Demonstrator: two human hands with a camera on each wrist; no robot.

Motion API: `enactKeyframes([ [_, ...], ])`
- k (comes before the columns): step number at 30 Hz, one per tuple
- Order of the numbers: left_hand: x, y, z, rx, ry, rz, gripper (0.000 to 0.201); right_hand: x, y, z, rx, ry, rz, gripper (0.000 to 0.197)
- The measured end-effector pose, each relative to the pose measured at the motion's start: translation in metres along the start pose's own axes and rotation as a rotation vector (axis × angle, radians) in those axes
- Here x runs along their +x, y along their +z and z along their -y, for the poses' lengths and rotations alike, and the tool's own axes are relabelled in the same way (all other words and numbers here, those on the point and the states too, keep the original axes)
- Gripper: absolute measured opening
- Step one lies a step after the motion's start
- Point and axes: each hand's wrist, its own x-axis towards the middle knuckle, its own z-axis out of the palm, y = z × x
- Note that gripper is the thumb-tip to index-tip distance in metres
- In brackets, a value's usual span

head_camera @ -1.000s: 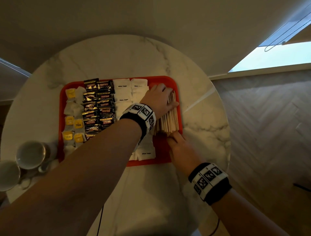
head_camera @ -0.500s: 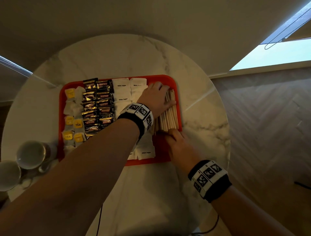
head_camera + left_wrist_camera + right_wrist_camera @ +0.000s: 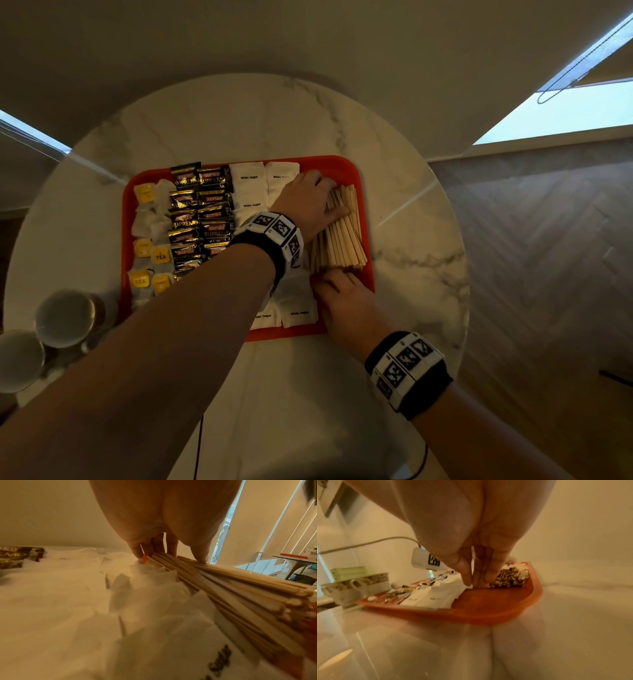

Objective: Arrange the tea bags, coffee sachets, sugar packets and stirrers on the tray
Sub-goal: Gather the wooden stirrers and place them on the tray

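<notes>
A red tray (image 3: 363, 178) lies on a round marble table (image 3: 411, 274). It holds tea bags (image 3: 150, 240) at the left, then dark coffee sachets (image 3: 202, 212), white sugar packets (image 3: 250, 185) and a bundle of wooden stirrers (image 3: 344, 240) at the right. My left hand (image 3: 322, 202) lies over the bundle's far left part, with its fingers (image 3: 154, 547) pointing down beside the stirrers (image 3: 223, 588) and its thumb on top. My right hand (image 3: 342, 298) has straight fingertips (image 3: 477, 580) against the near ends of the stirrers (image 3: 508, 580), on the tray floor (image 3: 488, 601).
Two patterned cups (image 3: 65, 318) (image 3: 17, 359) stand at the table's left edge, just off the tray. More sugar packets (image 3: 298, 311) lie at the tray's near edge beside my right hand. A wall runs behind the table and wooden floor lies to the right.
Both hands stay at the stirrer bundle. My right fingertips have closed up against the near ends, and the bundle looks slightly tighter.
</notes>
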Motion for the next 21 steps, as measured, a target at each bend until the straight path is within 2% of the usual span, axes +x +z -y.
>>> enactKeyframes([
  [2,-0.001,0.0,0.0,-0.006,-0.002,0.007,0.061,-0.002,-0.011,-0.002,0.028,0.042,-0.17,0.032],
  [4,-0.002,0.0,0.0,-0.023,-0.007,-0.002,0.062,0.005,-0.023,-0.008,0.045,0.152,-0.26,0.037],
  [7,-0.007,-0.002,-0.002,-0.048,-0.019,-0.046,0.064,0.022,-0.032,-0.02,0.034,0.266,-0.232,0.047],
  [10,-0.022,-0.003,-0.002,-0.064,-0.012,-0.124,0.058,0.036,-0.033,-0.021,0.027,0.287,-0.191,0.048],
  [13,-0.049,0.002,-0.006,-0.047,-0.023,-0.137,0.053,0.042,-0.033,-0.017,0.041,0.343,-0.171,0.048],
  [17,-0.078,0.012,-0.022,-0.146,-0.172,-0.169,0.043,0.045,-0.034,-0.012,0.084,0.422,-0.125,0.05],
  [21,-0.08,0.018,-0.038,-0.299,-0.333,-0.103,0.04,0.047,-0.04,-0.009,0.077,0.465,-0.095,0.048],
])
